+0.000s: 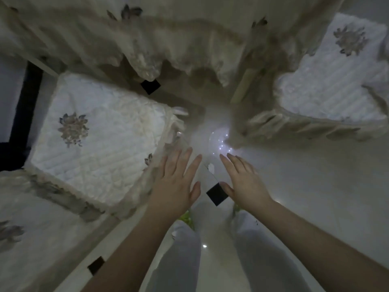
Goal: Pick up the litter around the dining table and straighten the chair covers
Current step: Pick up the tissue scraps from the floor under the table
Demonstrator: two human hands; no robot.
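Head view — looking straight down between two covered chairs, dim and a little blurred.

Left hand (pixel 179 182) and right hand (pixel 242 180) both stretched forward over the floor (pixel 315 186), fingers straight and spread, palms down, holding nothing. Well apart from each other, with a gap between the two thumbs. Likely posed so because the target lies in that gap.

Small white scrap of litter (pixel 211 167) on the floor, between the two hands, just beyond the thumbs and nearer the right fingertips (pixel 223 158). Not touched by either hand. Probably the next thing to pinch up — light, flat, needing fingertips rather than a full grasp.

Black square floor marking (pixel 216 194) directly between the wrists, near side of the scrap. Another (pixel 150 86) far ahead of the left hand, under the hanging cloth; a third (pixel 95 265) beside the left forearm.

Left chair cover (pixel 94 133) just left of the left hand — white quilted seat with a flower motif, ruffled skirt brushing close to the left fingers; contact not clear. Creased, skirt uneven, so straightening judged not yet done.

Right chair cover (pixel 332 81) ahead and right of the right hand, well apart from it, frill drooping toward the floor.

Desk cloth (pixel 189 39) hanging ahead of both hands, fringe bunched.

Pale trouser legs (pixel 252 249) below the forearms — crouching or bending, presumably to reach floor level.
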